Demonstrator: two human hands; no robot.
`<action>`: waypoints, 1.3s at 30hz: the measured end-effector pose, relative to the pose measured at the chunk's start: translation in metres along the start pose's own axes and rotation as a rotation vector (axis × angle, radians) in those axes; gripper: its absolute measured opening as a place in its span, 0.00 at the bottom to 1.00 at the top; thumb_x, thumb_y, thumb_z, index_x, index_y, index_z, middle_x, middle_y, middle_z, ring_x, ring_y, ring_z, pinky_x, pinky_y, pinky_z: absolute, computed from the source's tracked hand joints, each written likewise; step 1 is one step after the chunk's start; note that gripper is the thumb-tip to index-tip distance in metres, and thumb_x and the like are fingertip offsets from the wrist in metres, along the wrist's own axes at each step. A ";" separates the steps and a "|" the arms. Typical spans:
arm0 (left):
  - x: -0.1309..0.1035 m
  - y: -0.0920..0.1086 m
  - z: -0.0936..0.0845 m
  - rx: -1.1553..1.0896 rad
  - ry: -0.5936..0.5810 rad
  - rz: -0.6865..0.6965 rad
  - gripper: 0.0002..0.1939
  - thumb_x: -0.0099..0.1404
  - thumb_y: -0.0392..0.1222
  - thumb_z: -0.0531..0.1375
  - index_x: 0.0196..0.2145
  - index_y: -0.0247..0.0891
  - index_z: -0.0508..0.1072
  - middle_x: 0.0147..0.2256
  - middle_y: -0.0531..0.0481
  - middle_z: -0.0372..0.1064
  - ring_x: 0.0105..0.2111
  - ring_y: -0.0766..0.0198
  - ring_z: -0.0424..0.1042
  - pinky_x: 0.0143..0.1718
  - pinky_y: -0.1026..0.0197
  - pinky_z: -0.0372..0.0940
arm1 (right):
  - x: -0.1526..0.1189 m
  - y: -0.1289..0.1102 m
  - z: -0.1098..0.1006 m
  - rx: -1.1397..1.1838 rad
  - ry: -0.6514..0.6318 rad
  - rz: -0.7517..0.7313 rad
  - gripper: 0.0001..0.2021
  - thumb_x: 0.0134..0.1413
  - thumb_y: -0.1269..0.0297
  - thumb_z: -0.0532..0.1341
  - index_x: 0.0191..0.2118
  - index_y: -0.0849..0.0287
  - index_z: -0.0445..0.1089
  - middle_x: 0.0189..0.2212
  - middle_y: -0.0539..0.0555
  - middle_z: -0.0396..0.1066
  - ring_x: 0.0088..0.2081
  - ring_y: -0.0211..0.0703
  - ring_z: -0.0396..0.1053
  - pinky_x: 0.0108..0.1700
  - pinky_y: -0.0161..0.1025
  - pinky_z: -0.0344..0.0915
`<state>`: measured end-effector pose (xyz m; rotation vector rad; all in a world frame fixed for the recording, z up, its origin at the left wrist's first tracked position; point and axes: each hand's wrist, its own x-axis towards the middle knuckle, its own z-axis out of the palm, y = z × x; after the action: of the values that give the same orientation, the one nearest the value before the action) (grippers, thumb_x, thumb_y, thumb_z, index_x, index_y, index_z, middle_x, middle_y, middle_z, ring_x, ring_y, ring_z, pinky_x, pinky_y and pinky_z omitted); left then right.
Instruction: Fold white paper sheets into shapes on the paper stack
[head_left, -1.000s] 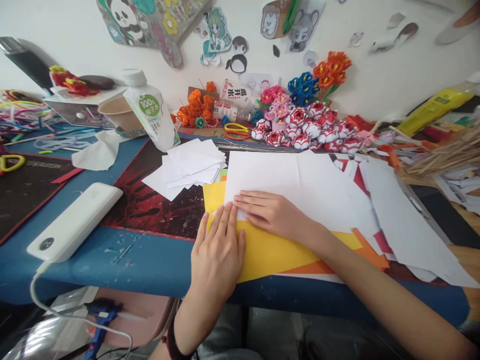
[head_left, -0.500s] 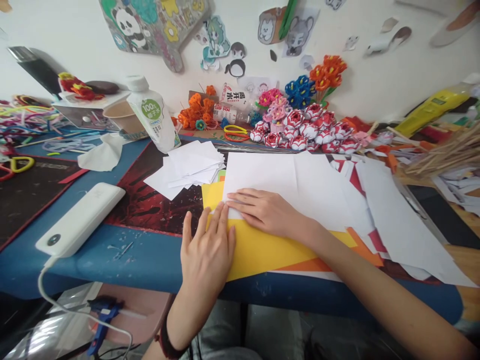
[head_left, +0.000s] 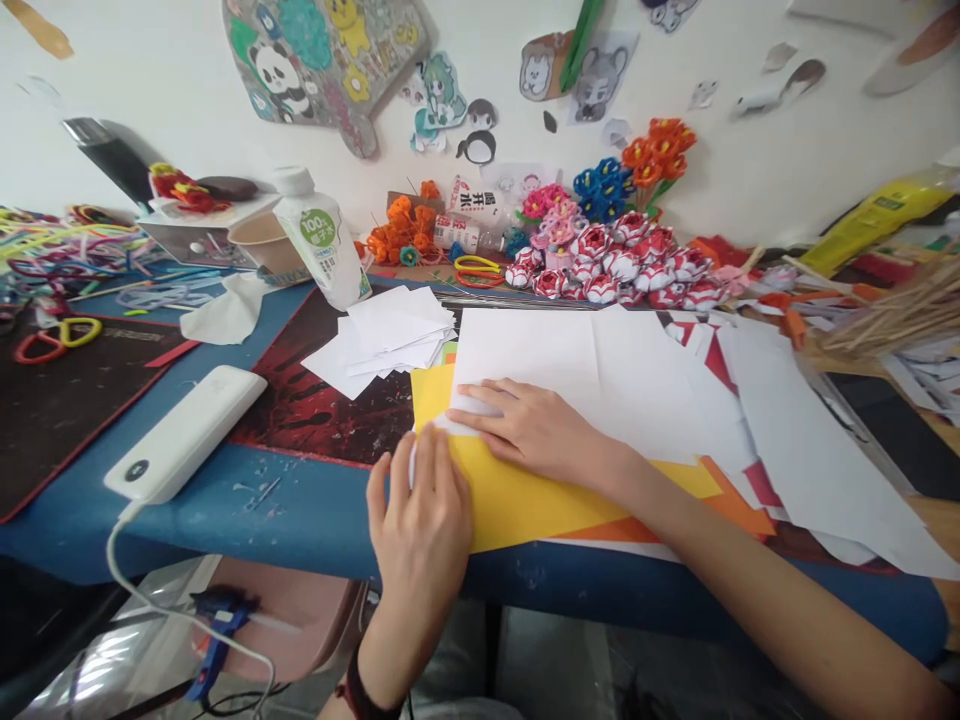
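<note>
A sheet of white paper (head_left: 525, 335) lies over a sheet of yellow paper (head_left: 540, 505). My right hand (head_left: 525, 425) rests flat on its lower left part, fingers stretched to the left. Just left and nearer to me, my left hand (head_left: 421, 515) bends its fingers over the white sheet's near left corner, and a white sliver shows between them. The thumb side and the fingertips are partly hidden. Orange paper (head_left: 739, 510) sticks out under the yellow sheet.
Small white paper pieces (head_left: 390, 335) are stacked at the left. A white power bank (head_left: 187, 430) with a cable lies farther left. A white bottle (head_left: 322, 240), red-and-white paper flowers (head_left: 622, 262) and yellow-handled scissors (head_left: 478, 270) stand or lie behind. A dark phone (head_left: 900, 425) is at the right.
My left hand has slid toward me, away from my right fingertips, and its fingers have drawn together and bent. My right hand stays on the white paper. The view has shifted slightly.
</note>
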<state>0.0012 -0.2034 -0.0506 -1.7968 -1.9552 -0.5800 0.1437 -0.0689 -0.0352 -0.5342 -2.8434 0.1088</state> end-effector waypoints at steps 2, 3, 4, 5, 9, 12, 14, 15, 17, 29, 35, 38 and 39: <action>-0.001 0.003 0.001 -0.065 0.018 0.097 0.18 0.67 0.33 0.55 0.53 0.29 0.72 0.52 0.41 0.73 0.52 0.49 0.71 0.55 0.47 0.59 | 0.001 -0.001 0.000 -0.010 -0.006 0.013 0.22 0.68 0.62 0.50 0.64 0.48 0.61 0.65 0.53 0.59 0.62 0.51 0.58 0.62 0.52 0.60; -0.001 0.004 0.002 -0.094 0.014 0.132 0.18 0.67 0.32 0.55 0.53 0.29 0.72 0.52 0.41 0.74 0.51 0.50 0.72 0.55 0.48 0.60 | 0.001 -0.002 0.000 -0.016 -0.009 0.020 0.21 0.68 0.62 0.50 0.64 0.48 0.61 0.64 0.53 0.60 0.62 0.52 0.59 0.61 0.52 0.61; -0.001 0.004 0.002 -0.117 0.005 0.154 0.18 0.67 0.32 0.55 0.54 0.29 0.71 0.52 0.40 0.73 0.52 0.50 0.72 0.55 0.48 0.60 | 0.002 -0.003 0.000 -0.023 -0.011 0.025 0.21 0.68 0.61 0.49 0.64 0.48 0.62 0.64 0.53 0.60 0.62 0.52 0.59 0.60 0.52 0.61; -0.001 0.004 0.003 -0.135 -0.005 0.166 0.19 0.67 0.32 0.55 0.54 0.28 0.71 0.53 0.39 0.73 0.52 0.50 0.71 0.55 0.47 0.60 | 0.003 -0.003 0.000 -0.030 -0.013 0.028 0.21 0.68 0.61 0.49 0.64 0.48 0.62 0.64 0.53 0.60 0.61 0.53 0.59 0.59 0.52 0.63; 0.000 0.002 0.006 -0.187 -0.011 0.178 0.20 0.66 0.30 0.54 0.54 0.24 0.70 0.53 0.35 0.72 0.53 0.49 0.71 0.54 0.48 0.63 | 0.006 -0.005 0.000 -0.054 -0.015 0.027 0.21 0.68 0.61 0.51 0.63 0.44 0.62 0.63 0.53 0.62 0.60 0.54 0.61 0.55 0.53 0.66; -0.001 0.002 0.007 -0.195 -0.003 0.167 0.20 0.65 0.29 0.54 0.54 0.23 0.71 0.53 0.34 0.72 0.53 0.48 0.70 0.54 0.49 0.63 | 0.005 -0.006 0.000 -0.055 0.000 0.027 0.21 0.67 0.61 0.51 0.63 0.44 0.62 0.63 0.53 0.62 0.59 0.54 0.61 0.55 0.52 0.66; -0.002 0.002 0.006 -0.198 -0.009 0.153 0.20 0.66 0.30 0.55 0.54 0.24 0.71 0.53 0.35 0.72 0.53 0.49 0.70 0.54 0.49 0.63 | 0.004 -0.005 0.001 -0.047 0.007 0.019 0.21 0.68 0.61 0.51 0.64 0.45 0.62 0.63 0.53 0.62 0.60 0.53 0.61 0.56 0.52 0.66; -0.002 0.002 0.006 -0.200 -0.020 0.146 0.20 0.66 0.30 0.54 0.54 0.24 0.71 0.54 0.36 0.71 0.53 0.49 0.70 0.54 0.50 0.63 | 0.004 -0.004 0.001 -0.042 0.010 0.015 0.21 0.68 0.60 0.51 0.64 0.46 0.61 0.63 0.54 0.61 0.60 0.53 0.60 0.56 0.52 0.66; -0.002 0.002 0.004 -0.202 -0.058 0.129 0.20 0.67 0.31 0.53 0.55 0.25 0.71 0.55 0.38 0.71 0.54 0.50 0.70 0.54 0.51 0.62 | 0.002 -0.003 0.002 -0.033 0.018 0.009 0.22 0.68 0.60 0.50 0.65 0.49 0.60 0.64 0.54 0.61 0.61 0.53 0.60 0.57 0.51 0.65; -0.002 0.004 -0.001 -0.146 -0.175 -0.098 0.24 0.69 0.36 0.53 0.62 0.34 0.65 0.60 0.45 0.65 0.53 0.48 0.65 0.52 0.47 0.57 | 0.002 -0.002 0.003 -0.004 0.040 0.003 0.22 0.67 0.64 0.52 0.64 0.50 0.61 0.64 0.54 0.61 0.61 0.52 0.60 0.57 0.52 0.66; -0.001 0.005 0.000 -0.132 -0.188 -0.118 0.26 0.69 0.36 0.52 0.63 0.34 0.63 0.61 0.44 0.64 0.53 0.48 0.65 0.51 0.47 0.57 | 0.003 -0.003 0.003 -0.017 0.019 0.015 0.22 0.67 0.64 0.51 0.65 0.48 0.61 0.64 0.53 0.61 0.61 0.53 0.60 0.57 0.52 0.66; 0.000 0.005 0.000 -0.130 -0.185 -0.120 0.26 0.69 0.36 0.52 0.63 0.34 0.63 0.61 0.43 0.64 0.53 0.48 0.65 0.51 0.47 0.57 | 0.004 -0.004 0.003 -0.029 0.024 0.019 0.23 0.66 0.64 0.52 0.64 0.48 0.61 0.63 0.53 0.62 0.60 0.53 0.60 0.56 0.52 0.66; 0.000 0.005 0.000 -0.129 -0.186 -0.123 0.26 0.69 0.36 0.51 0.64 0.34 0.63 0.61 0.42 0.64 0.53 0.47 0.65 0.50 0.46 0.57 | 0.004 -0.005 0.003 -0.034 0.025 0.020 0.23 0.66 0.64 0.52 0.64 0.48 0.61 0.63 0.53 0.62 0.60 0.53 0.60 0.56 0.52 0.66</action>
<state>0.0066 -0.2031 -0.0509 -1.8772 -2.2109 -0.6103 0.1375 -0.0719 -0.0369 -0.5674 -2.8211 0.0565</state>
